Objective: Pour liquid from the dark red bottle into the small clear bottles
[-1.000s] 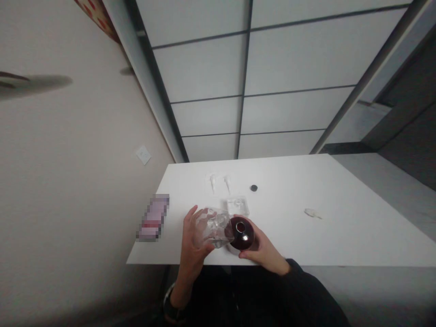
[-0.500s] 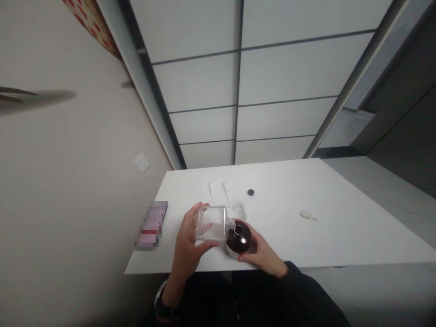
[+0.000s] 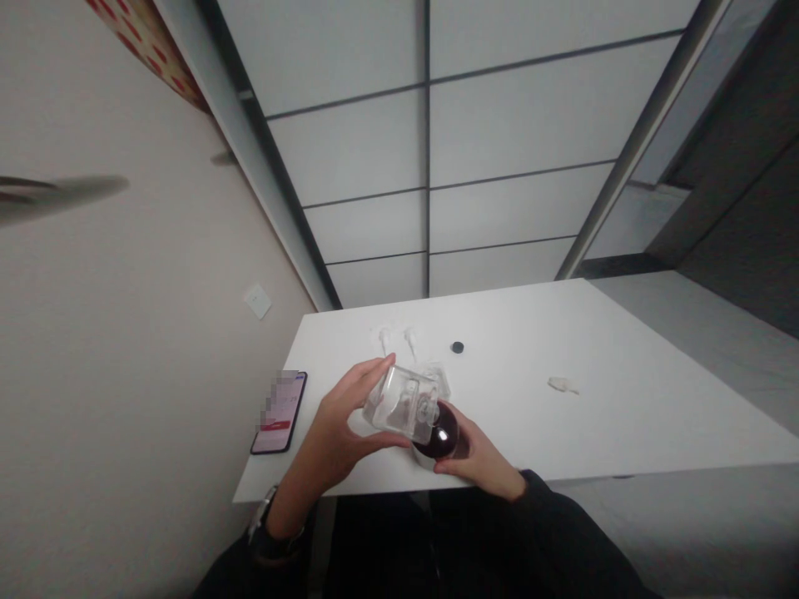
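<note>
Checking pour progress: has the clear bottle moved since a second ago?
Yes. The clear bottle has tipped further, its mouth now over the dark bottle, which stays near the table edge.

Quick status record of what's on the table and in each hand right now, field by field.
left hand: grips the clear square bottle, tilted with its neck down toward the dark bottle
right hand: wraps the dark round bottle, which stands upright near the table's front edge
contact: clear bottle's mouth sits at the dark bottle's opening; flow cannot be told
phone: lies flat at the table's left edge, screen lit
small black cap: alone, farther back
table: white
white scrap: right of the hands
</note>
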Motion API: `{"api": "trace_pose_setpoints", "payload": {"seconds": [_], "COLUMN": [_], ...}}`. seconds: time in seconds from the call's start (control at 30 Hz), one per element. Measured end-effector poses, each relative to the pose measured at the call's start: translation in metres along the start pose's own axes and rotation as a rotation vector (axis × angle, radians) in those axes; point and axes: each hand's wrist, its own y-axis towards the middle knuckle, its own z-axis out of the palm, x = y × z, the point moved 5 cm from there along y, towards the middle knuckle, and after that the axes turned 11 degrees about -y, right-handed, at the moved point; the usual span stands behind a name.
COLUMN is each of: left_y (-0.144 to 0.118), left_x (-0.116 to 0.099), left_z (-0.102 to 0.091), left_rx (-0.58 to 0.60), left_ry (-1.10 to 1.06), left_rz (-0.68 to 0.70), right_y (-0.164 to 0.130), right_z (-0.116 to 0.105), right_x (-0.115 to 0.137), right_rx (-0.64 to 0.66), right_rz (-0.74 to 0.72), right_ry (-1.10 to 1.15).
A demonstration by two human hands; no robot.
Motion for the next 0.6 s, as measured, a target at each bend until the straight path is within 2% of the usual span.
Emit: {"api": "trace_pose_setpoints", "payload": {"seconds": [0.23, 0.6], "left_y": [0.005, 0.013], "left_x": [-0.014, -0.044], "left_z": [0.001, 0.006], "left_rx": [0.077, 0.157], "left_ry": [0.207, 0.432], "left_rz": [0.115, 0.167], "right_y": [0.000, -0.002], "right_z": [0.000, 0.000], "right_x": [-0.003, -0.003], "right_rx": [0.010, 0.013], "right_rz": [0.016, 0.034], "right_ry": [0.001, -0.004]}}
